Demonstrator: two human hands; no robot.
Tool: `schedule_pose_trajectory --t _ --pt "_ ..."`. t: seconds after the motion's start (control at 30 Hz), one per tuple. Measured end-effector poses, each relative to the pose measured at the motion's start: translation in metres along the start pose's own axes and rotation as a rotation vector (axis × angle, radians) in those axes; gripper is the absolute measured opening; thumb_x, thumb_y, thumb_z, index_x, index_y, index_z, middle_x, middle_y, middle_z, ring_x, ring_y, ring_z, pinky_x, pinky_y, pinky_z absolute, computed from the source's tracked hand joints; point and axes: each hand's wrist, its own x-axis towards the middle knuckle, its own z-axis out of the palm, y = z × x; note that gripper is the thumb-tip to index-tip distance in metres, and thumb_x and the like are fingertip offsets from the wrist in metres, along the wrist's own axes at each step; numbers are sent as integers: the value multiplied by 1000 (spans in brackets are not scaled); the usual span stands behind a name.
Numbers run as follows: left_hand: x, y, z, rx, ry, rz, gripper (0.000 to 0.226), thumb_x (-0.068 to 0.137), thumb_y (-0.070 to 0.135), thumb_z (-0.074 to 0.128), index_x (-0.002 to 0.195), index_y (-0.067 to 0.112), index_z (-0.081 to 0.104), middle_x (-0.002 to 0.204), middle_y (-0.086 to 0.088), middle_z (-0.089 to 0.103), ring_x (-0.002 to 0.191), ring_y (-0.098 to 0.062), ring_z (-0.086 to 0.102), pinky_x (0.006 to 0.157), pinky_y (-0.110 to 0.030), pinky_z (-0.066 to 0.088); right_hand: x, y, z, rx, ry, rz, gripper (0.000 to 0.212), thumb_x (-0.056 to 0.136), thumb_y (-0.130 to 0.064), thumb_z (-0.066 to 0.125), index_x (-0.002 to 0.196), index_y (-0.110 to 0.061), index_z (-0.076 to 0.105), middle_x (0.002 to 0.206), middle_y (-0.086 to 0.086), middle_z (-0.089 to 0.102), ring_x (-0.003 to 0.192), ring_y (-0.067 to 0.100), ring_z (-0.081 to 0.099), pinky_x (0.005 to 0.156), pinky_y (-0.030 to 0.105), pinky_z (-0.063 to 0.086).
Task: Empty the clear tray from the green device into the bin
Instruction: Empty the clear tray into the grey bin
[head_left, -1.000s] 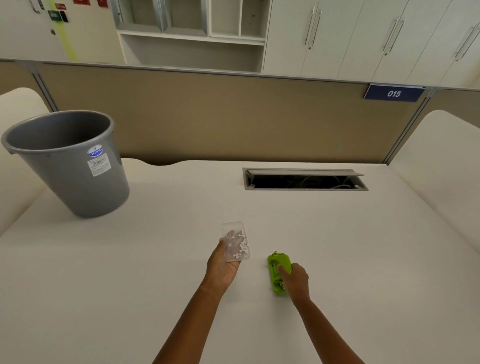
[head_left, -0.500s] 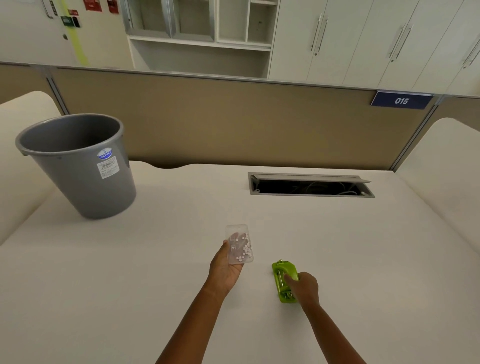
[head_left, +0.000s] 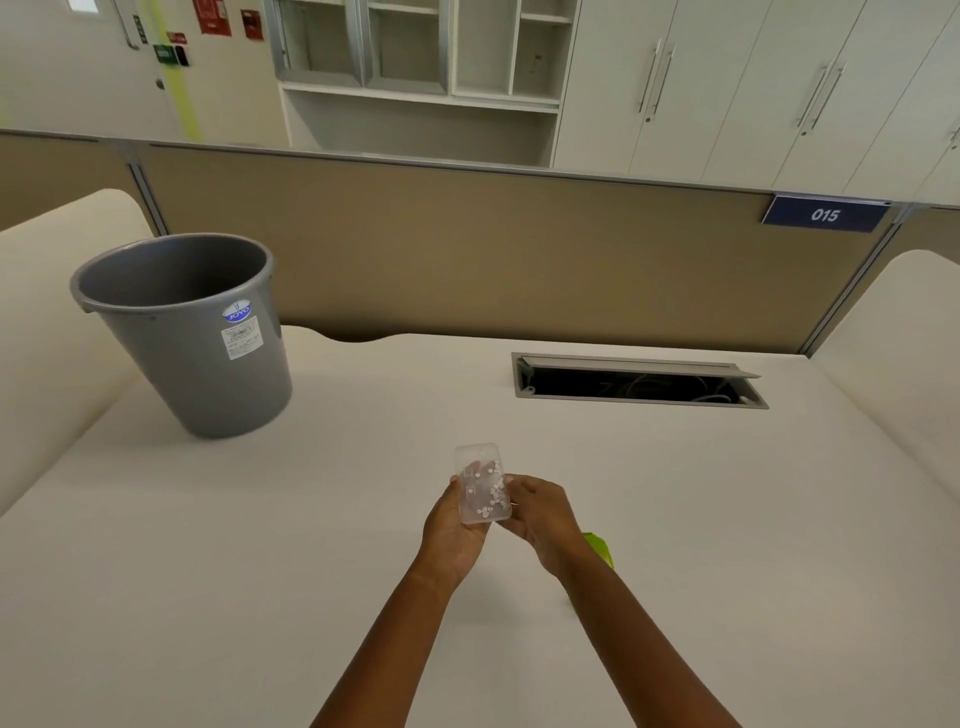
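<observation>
The clear tray (head_left: 480, 480) holds several small white paper dots and is lifted above the white desk, near its front middle. My left hand (head_left: 453, 525) grips its left side and bottom end. My right hand (head_left: 543, 514) has its fingertips on the tray's right edge. The green device (head_left: 600, 548) lies on the desk behind my right forearm, and only a small green part shows. The grey bin (head_left: 192, 332) stands upright at the desk's far left, its mouth open upward.
An open cable hatch (head_left: 636, 382) is cut into the desk at the back right. A tan partition (head_left: 467, 249) runs along the desk's far edge, with white cabinets behind it. Cream dividers rise at both sides.
My right hand has let go of the green device and come left onto the tray's right edge. My left hand still holds the tray.
</observation>
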Motion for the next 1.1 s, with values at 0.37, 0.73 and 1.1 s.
schedule_pose_trajectory --t 0.37,0.73,1.1 --pt "4 62 -13 218 43 47 48 101 26 24 138 -2 34 122 -18 54 100 -28 55 84 -31 45 9 -22 38 166 -157 48 29 88 3 45 112 11 58 107 21 64 84 26 65 63 22 58" --pt "42 243 -31 562 768 670 40 97 13 31 129 -9 43 137 -24 47 124 -37 47 105 -39 37 37 -92 132 270 -328 13 27 87 7 49 112 15 56 79 14 64 46 11 69 50 19 58" --pt "75 343 -51 688 949 713 53 98 20 35 142 -7 20 150 -26 25 137 -37 31 114 -39 28 76 -165 237 187 -349 -22 9 89 9 45 91 9 54 128 29 54 107 34 61 85 36 47"
